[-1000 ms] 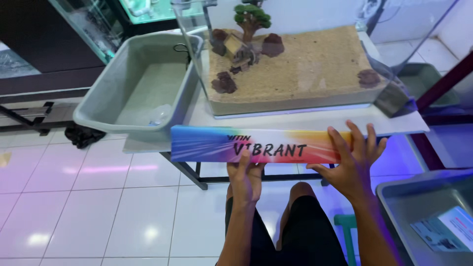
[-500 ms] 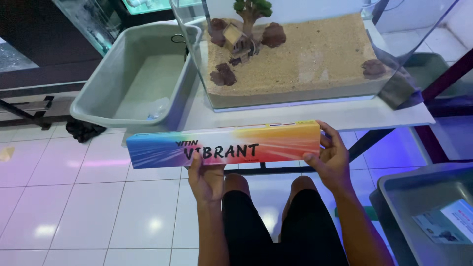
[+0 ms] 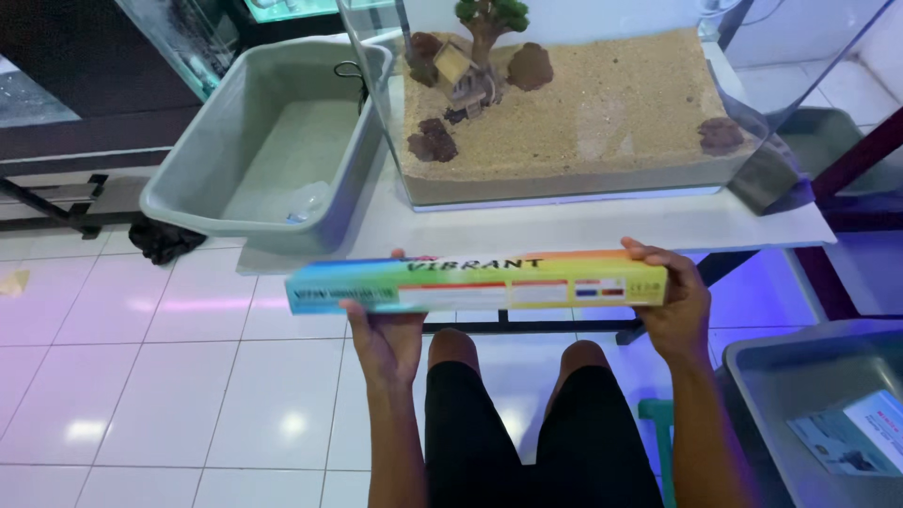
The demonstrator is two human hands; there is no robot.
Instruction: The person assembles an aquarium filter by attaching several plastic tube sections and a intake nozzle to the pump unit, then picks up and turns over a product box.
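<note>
I hold a long narrow box (image 3: 475, 282) with rainbow colours level in front of me, above my knees. My left hand (image 3: 388, 339) supports it from below near its left-middle. At the box's right end my right hand (image 3: 670, 306) grips it, fingers wrapped over the top. Beyond the box stands a glass tank (image 3: 564, 179) on a white table (image 3: 583, 230). The tank holds sand, dark rocks and a small model tree with a little house.
A grey plastic tub (image 3: 188, 202) sits to the left of the tank, overhanging the table's edge. Another grey tub (image 3: 800, 376) with a small printed packet inside is at my lower right. A black cloth (image 3: 165, 240) lies on the white tiled floor.
I lifted the box off the table's front edge, drew it towards me and turned it so a narrower side faces up. Both hands closed on it.
</note>
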